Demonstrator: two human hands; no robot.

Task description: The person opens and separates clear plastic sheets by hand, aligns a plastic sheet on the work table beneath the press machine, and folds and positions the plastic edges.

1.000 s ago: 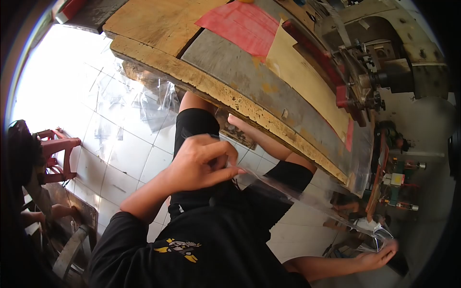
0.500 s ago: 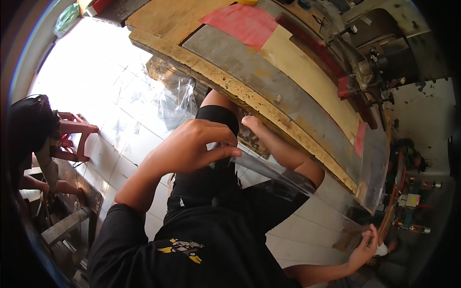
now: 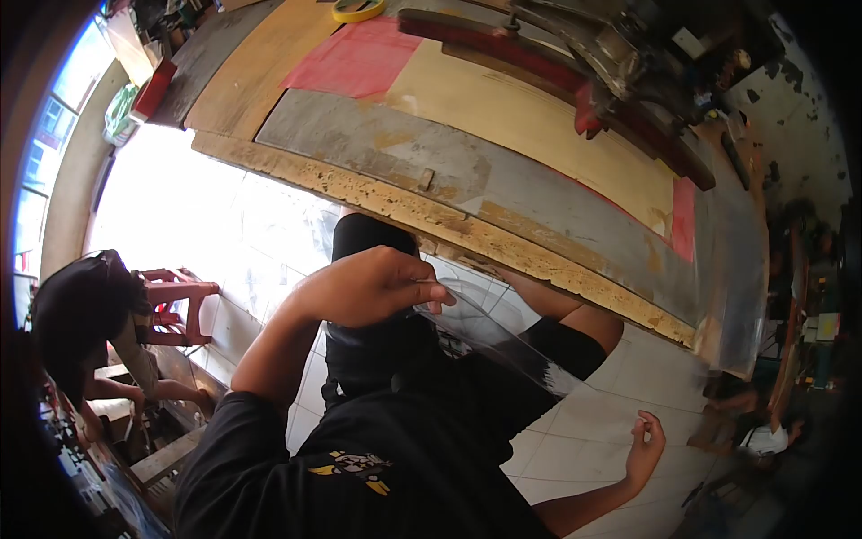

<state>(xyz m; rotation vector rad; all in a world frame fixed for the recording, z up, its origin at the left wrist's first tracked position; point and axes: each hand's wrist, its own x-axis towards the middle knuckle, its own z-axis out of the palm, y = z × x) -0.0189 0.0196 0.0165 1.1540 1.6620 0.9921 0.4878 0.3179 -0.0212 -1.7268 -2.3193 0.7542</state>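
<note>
In the head view, my left hand (image 3: pixel 386 287) is closed, pinching a clear plastic sheet (image 3: pixel 507 346) between thumb and fingers. From that hand the sheet trails down to the right over my dark shorts, its far part blurred and see-through. Off to the right, my right hand (image 3: pixel 645 449) is held low above the tiled floor, its fingers loosely curled and apart, with nothing visible in them. Ahead of me is a workbench (image 3: pixel 359 171) whose surface carries a yellow panel (image 3: pixel 530 117) with red ends.
A red-and-metal clamping frame (image 3: pixel 539 76) lies across the bench. Yellow tape (image 3: pixel 358 9) rests at the far edge. More clear plastic (image 3: pixel 732 310) hangs at the bench's right end. A bent-over person (image 3: pixel 85 314) is at left beside a red stool (image 3: pixel 180 305).
My right hand has let go of the plastic's far end and moved slightly left. The left hand keeps its pinch. My view has shifted, bringing more of the bench's left side in.
</note>
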